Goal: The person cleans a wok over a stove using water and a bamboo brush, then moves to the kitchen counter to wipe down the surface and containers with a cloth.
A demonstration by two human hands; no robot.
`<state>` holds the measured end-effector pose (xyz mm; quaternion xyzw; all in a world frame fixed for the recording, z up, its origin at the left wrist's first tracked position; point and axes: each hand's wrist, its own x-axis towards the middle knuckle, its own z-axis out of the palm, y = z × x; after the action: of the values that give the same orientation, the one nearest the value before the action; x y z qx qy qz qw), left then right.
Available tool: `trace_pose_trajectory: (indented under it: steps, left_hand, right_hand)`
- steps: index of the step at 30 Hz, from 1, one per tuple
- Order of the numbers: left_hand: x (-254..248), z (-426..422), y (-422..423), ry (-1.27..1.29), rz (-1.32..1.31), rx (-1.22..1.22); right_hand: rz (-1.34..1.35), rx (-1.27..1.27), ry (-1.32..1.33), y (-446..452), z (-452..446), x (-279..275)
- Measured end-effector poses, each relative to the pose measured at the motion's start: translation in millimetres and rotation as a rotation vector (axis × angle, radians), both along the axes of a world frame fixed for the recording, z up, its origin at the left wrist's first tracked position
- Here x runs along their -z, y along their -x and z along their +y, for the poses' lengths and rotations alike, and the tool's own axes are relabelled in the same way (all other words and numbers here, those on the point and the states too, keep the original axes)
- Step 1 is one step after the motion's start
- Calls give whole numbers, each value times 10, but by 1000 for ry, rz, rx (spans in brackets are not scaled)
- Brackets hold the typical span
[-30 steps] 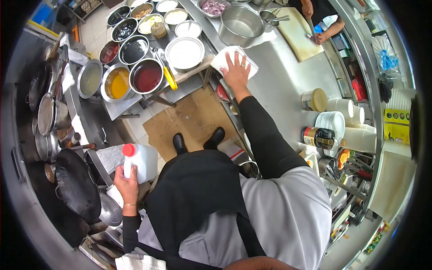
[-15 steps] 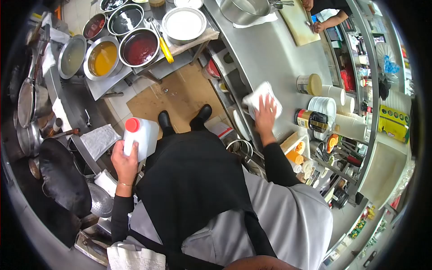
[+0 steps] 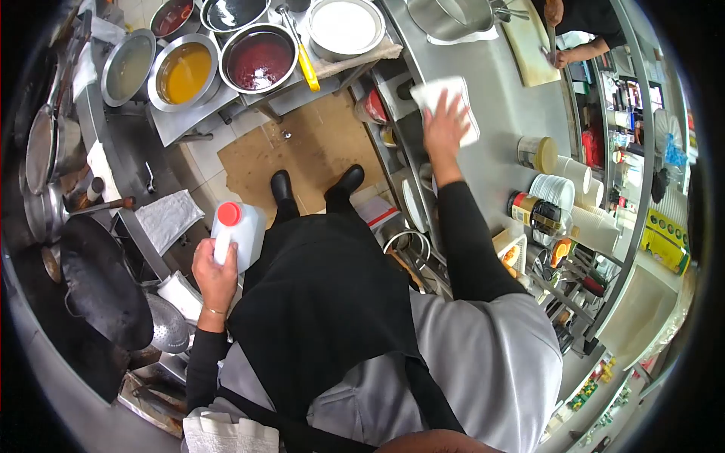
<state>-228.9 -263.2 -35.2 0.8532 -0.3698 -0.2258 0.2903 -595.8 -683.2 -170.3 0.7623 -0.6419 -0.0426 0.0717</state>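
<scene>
My left hand (image 3: 214, 273) is closed around the handle of a white plastic jug (image 3: 248, 238) with a red cap. The jug is upright beside my black apron, over the gap left of my legs. On the steel counter (image 3: 491, 181) to the right, my right hand (image 3: 445, 130) lies on a folded white cloth (image 3: 470, 124). Its fingers are spread and stretched out over the cloth near the counter's edge; the palm's underside is hidden.
Bowls of red liquid (image 3: 260, 59) and yellow liquid (image 3: 181, 73) stand on a side table, with a yellow-handled tool (image 3: 308, 69). Tubs (image 3: 537, 154), a dark-capped jar (image 3: 532, 211) and stacked lids line the counter. Another person's hand (image 3: 563, 57) works at a cutting board (image 3: 532, 49). A wok (image 3: 102, 279) sits left.
My right hand and the cloth have moved forward along the counter, away from my body. The left hand keeps the jug in nearly the same place. The view has shifted slightly.
</scene>
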Motion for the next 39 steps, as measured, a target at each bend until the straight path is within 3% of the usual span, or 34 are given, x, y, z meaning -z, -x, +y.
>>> trace_pose_trajectory:
  steps: [5, 9, 16, 18, 20, 21, 23, 25, 26, 27, 28, 29, 30, 31, 32, 33, 34, 37, 38, 39]
  left_hand:
    - [-13, 11, 43, -52, -7, -13]
    - [-16, 19, 59, -41, 14, -19]
    - [148, 88, -32, -12, 37, -14]
    - [256, 81, -91, -5, 27, 2]
    - [360, 68, -108, -44, 14, 20]
    - [421, 41, -117, -49, 18, 20]
    - [557, -18, -130, -72, -16, 80]
    - [713, -114, -119, -80, -24, 109]
    - [811, -162, -105, -79, -39, 129]
    - [927, -196, -104, -82, -51, 164]
    - [1035, -246, -101, -83, -53, 170]
    - [1140, -310, -101, -92, -48, 225]
    - [1252, -371, -94, -103, -42, 283]
    - [1382, -435, -77, -108, -29, 294]
    - [1537, -507, -64, -109, -33, 311]
    - [1693, -551, -38, -133, -18, 287]
    - [1864, -607, -12, -152, -6, 259]
    - [2467, -839, 71, -166, 14, 267]
    - [2663, -952, 51, -168, 17, 282]
    - [2849, -1086, 59, -222, 74, 241]
  right_hand:
    - [-38, -241, 131, -760, -775, 44]
    - [-29, -402, 122, -627, -776, 46]
    - [-188, -248, 13, 944, 774, -37]
    - [-405, -138, 50, 1447, 1291, -11]
    - [-430, -42, -24, 1346, 1689, -422]
    - [-496, -25, -60, 1320, 1815, -355]
    - [-683, -10, -76, 1139, 2000, -6]
    - [-732, 253, -422, 1053, 1943, 574]
    - [-802, 426, -386, 1310, 1974, 1359]
    - [-1096, 701, -400, 1207, 1858, 1667]
    - [-1220, 1016, -435, 894, 1607, 1530]
    - [-1124, 984, -264, 1090, 1453, 2083]
    - [-1040, 863, 36, 1653, 1340, 3225]
    - [-800, 903, 57, 1656, 1107, 3393]
    - [-523, 1087, -1, 1351, 810, 3170]
    - [48, 746, -299, 1917, 599, 3991]
    - [-94, 824, -263, 1473, 468, 3694]
    - [-377, 642, -258, 537, 173, 3276]
    - [-645, 566, -108, 428, 145, 3431]
    - [-634, 427, -230, 375, 189, 3425]
